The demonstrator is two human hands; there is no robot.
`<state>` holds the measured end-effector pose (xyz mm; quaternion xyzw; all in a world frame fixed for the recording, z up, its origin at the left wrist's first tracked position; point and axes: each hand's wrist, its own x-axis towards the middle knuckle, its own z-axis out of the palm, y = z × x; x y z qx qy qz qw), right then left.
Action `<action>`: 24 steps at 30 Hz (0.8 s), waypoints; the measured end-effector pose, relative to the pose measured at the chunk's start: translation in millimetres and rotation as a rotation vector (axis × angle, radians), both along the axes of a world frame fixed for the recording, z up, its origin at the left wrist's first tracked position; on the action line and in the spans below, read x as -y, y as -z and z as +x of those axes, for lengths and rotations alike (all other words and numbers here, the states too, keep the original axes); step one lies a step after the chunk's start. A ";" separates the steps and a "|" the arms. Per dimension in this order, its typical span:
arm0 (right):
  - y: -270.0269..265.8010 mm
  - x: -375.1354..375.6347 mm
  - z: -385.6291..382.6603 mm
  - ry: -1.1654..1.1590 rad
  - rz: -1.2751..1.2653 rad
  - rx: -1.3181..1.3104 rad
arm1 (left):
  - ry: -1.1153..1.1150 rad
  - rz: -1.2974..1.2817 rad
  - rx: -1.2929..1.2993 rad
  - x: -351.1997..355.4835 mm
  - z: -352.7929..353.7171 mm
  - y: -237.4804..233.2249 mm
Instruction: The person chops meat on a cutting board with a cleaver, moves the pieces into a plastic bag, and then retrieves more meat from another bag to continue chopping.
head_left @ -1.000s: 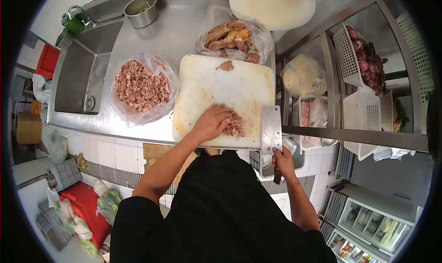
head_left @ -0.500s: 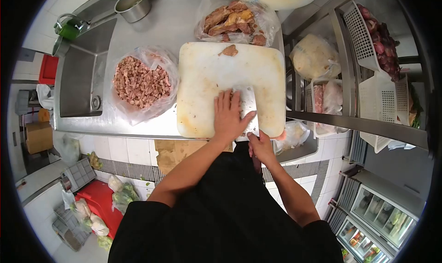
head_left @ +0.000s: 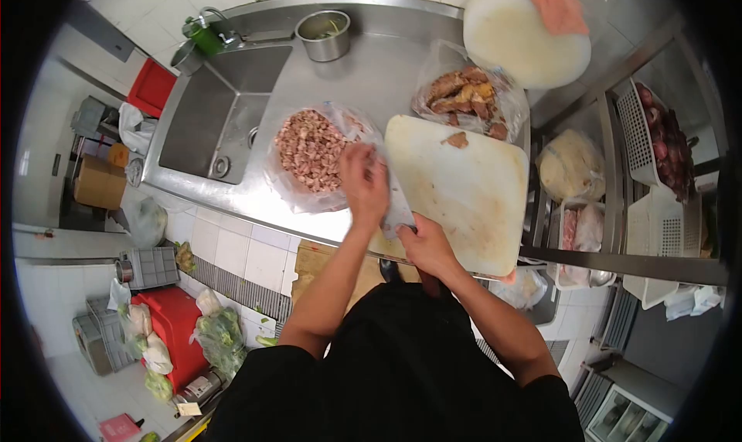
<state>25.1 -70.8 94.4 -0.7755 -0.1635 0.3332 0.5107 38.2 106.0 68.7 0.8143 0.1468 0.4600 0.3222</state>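
My right hand (head_left: 425, 243) grips the handle of a wide cleaver (head_left: 397, 206), its blade over the left edge of the white cutting board (head_left: 479, 187). Beside the blade, my left hand (head_left: 365, 183) is at the right rim of a clear plastic bag of diced meat (head_left: 311, 150); its fingers are blurred, and whether they hold anything is unclear. One small piece of meat (head_left: 457, 139) lies near the top of the board. Behind the board sits an open plastic bag with large browned meat pieces (head_left: 464, 94).
A steel sink (head_left: 209, 125) is at the left, with a metal pot (head_left: 322, 36) behind the counter's middle. At the back right stands a round white board (head_left: 525, 40) with an orange cloth (head_left: 555, 5). Metal shelving with baskets (head_left: 635, 144) borders the right side.
The view has shifted left. My left hand and the cleaver in my right hand have moved from the middle of the board to its left edge, beside the diced meat.
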 end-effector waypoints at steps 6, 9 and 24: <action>-19.9 -29.1 5.0 -0.014 0.031 0.114 | 0.086 -0.658 0.159 -138.0 13.8 -30.8; -20.5 2.4 9.7 0.105 0.052 -0.050 | 0.285 -0.760 0.264 -187.3 11.5 -32.9; -12.9 188.3 12.3 0.546 -0.100 0.056 | 0.280 0.524 -1.419 -188.5 -110.8 -87.7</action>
